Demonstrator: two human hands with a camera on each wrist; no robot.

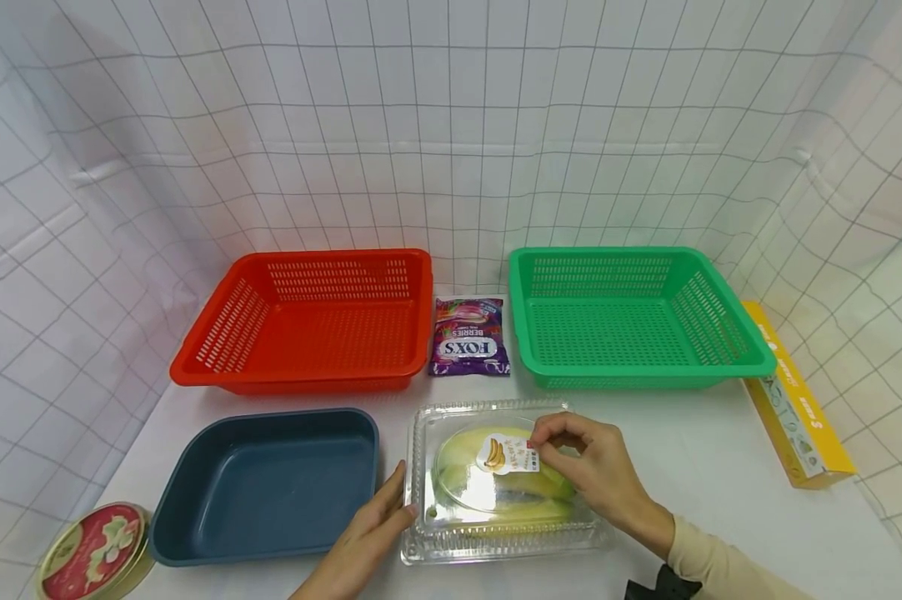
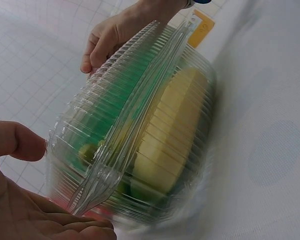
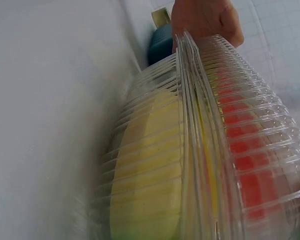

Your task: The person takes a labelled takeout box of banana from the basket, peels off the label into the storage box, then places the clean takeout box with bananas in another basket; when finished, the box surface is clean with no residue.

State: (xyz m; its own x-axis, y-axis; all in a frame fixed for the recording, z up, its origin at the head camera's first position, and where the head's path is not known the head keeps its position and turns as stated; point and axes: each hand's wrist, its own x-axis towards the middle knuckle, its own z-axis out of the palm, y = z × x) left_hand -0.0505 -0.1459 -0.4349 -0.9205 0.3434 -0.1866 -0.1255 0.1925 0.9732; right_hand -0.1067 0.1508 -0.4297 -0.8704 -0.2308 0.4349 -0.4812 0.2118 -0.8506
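Observation:
A clear plastic clamshell box [image 1: 511, 542] lies on the table near me, with yellow-green bananas [image 2: 172, 130] visible through its ribbed walls. On its lid is a white label [image 1: 496, 454] with a banana picture. The fingertips of my right hand [image 1: 597, 467] pinch the label's right end. My left hand [image 1: 368, 529] rests against the box's left side; in the left wrist view its thumb touches the lid's edge and its fairly straight fingers lie along the rim. The right wrist view shows the box's ribbed side, with the left hand at the far end.
Behind stand a red basket [image 1: 301, 386] and a green basket [image 1: 653, 372], with a purple Fox's berries bag [image 1: 469, 337] between them. To the left are a dark blue tub [image 1: 271, 492] and a round tin [image 1: 94, 554]. A yellow box [image 1: 799, 408] lies at the right.

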